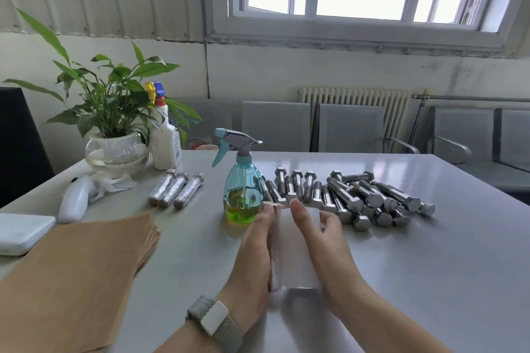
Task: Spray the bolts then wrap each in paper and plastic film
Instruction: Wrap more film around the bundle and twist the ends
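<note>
1. One grey bench (401,252) carries everything I can see from the head view.
2. One stack of brown paper sheets (80,275) lies at the bench's near left corner; I cannot count the sheets.
3. One potted plant (114,112) in a glass bowl stands at the far left corner, with one white spray bottle (165,140) touching its leaves on the right.
4. One heap of bare steel bolts (358,198) lies right of the bench's middle; roughly twenty, overlapping too much for an exact count.
5. One teal spray bottle (243,189) with green liquid stands upright mid-bench, just left of the heap.
6. One sheet of clear plastic film (298,249) is stretched between my two hands, near the front edge.
7. One bolt (274,249) already rolled into that film lies along its left side, pointing away from me.
8. My left hand (252,261), fingers straight, presses flat against the rolled bolt; one grey watch (215,321) sits on that wrist.
9. My right hand (324,246) pinches the film's right edge, thumb on top.
10. Three wrapped bolts (176,190) lie side by side, touching, left of the teal bottle.
11. One white handheld device (75,200) and one crumpled tissue (111,185) lie by the left edge.
</note>
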